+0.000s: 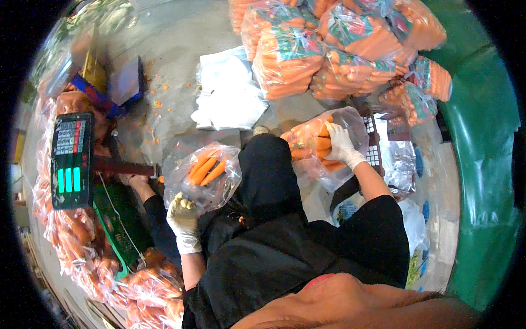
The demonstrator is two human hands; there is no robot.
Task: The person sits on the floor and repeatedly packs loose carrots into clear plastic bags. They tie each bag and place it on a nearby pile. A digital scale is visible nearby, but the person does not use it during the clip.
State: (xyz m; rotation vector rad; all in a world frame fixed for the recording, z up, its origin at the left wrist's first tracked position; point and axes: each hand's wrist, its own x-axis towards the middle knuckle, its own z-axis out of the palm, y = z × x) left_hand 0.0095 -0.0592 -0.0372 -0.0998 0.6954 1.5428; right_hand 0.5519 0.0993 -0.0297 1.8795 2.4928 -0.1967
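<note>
My left hand [183,216], in a pale glove, is closed on the near edge of a clear plastic bag [232,172]. A few carrots [207,166] lie inside that bag. My right hand [342,144], also gloved, reaches to the right over a second open clear bag [357,123]. Its fingers rest on carrots [306,140] packed in that bag; whether they grip one cannot be told. My knee, in black cloth, lies between the two bags.
Filled carrot bags [287,61] are piled ahead, beside white plastic sheets [230,90]. At left stand a scale display [72,160], a green crate [123,230] and more bagged carrots [74,238]. A brown crate [374,142] is at right, near a green tarp [485,164].
</note>
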